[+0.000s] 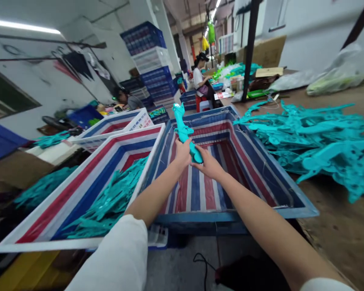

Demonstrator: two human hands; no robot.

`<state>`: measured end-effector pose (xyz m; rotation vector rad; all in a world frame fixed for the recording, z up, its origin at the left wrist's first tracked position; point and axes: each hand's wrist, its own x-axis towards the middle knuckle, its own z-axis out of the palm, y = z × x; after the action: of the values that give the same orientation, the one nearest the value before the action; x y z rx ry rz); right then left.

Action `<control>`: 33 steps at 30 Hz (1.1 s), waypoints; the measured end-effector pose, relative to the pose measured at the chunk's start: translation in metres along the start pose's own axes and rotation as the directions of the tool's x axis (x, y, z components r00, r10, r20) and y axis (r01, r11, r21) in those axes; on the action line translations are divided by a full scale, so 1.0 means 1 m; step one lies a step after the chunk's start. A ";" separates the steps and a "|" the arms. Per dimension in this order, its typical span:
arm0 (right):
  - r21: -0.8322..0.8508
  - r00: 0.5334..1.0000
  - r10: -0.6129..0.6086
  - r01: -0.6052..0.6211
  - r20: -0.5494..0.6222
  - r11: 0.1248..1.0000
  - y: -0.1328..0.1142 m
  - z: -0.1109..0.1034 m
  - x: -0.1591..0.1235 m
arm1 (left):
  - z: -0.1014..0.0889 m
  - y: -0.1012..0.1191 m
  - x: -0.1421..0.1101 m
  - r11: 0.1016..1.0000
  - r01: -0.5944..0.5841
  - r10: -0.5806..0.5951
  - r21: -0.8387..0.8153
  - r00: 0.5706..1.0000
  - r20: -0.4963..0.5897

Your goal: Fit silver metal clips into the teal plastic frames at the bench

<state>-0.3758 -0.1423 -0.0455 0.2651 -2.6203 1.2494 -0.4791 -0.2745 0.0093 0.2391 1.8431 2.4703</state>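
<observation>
Both my hands hold one long turquoise plastic part (pixel 180 119) above a crate lined with striped cloth. My left hand (pixel 183 152) is closed around its middle, just under a small side projection. The fingers of my right hand (pixel 208 162) close on its rounded lower end. The part points up and away from me, its narrow far end tilted a little left. Below it lies the blue-rimmed crate (pixel 197 217), with red, white and blue stripes inside.
To the left, a white-rimmed crate (pixel 60 243) holds many turquoise parts (pixel 109 202). A table (pixel 324 218) on the right bears a big heap of similar parts (pixel 330 141). Stacked crates (pixel 157 76) stand behind. One person (pixel 200 79) sits at a far table; another (pixel 127 99) is at left.
</observation>
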 end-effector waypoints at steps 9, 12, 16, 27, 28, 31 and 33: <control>0.449 0.929 0.075 0.104 -0.362 0.887 0.014 -0.017 -0.003 | -0.022 -0.019 -0.073 0.982 0.180 -0.155 -0.061 0.943 0.296; 0.619 0.826 0.306 0.065 -0.474 0.783 0.012 -0.024 0.005 | -0.029 -0.016 -0.055 0.975 0.200 -0.160 -0.101 0.938 0.309; 0.787 0.723 0.515 0.064 -0.460 0.613 0.012 -0.038 0.010 | -0.032 -0.020 -0.033 0.972 0.186 -0.141 -0.142 0.950 0.278; 0.894 0.541 0.711 0.269 -0.449 0.359 0.005 -0.090 0.013 | -0.088 0.012 0.027 0.996 -0.030 0.018 -0.079 0.989 -0.145; 0.890 0.520 0.724 0.313 -0.453 0.332 0.005 -0.099 0.011 | -0.086 0.004 0.026 0.999 0.013 -0.019 -0.049 0.993 -0.117; 0.939 0.562 0.755 0.146 -0.337 0.311 0.002 -0.116 0.001 | -0.067 -0.024 0.006 0.987 0.139 -0.144 0.080 0.988 0.059; 0.941 0.581 0.786 -0.097 -0.211 0.324 -0.001 -0.112 -0.005 | -0.053 -0.037 -0.014 0.935 0.116 -0.236 0.334 0.910 0.342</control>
<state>-0.3568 -0.0545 0.0223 -0.8078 -1.1991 2.2789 -0.4757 -0.3160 -0.0419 0.4960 1.9608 1.8485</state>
